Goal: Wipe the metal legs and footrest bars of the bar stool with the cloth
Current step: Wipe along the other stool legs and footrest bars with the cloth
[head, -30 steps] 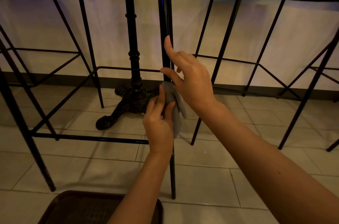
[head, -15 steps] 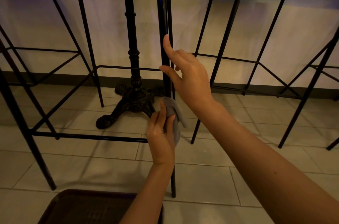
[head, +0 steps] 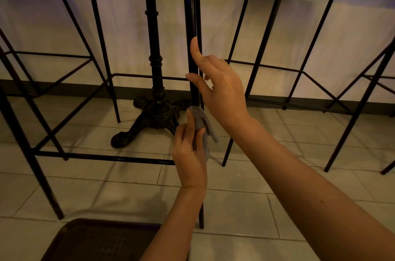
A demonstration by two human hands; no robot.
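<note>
Gripping cloth (head: 202, 126) (grey), left hand (head: 190, 153), stool leg (head: 193, 14)

stool leg (head: 193, 14): black, glossy streak
footrest bars (head: 102, 157): black
cloth (head: 202, 123): plain grey
table pedestal (head: 157, 109): black, ornate ribbed casting
floor tiles (head: 235, 207): pale beige, darker grout lines
baseboard (head: 64, 89): dark brown
tray (head: 96, 241): dark brown, fine textured
</note>
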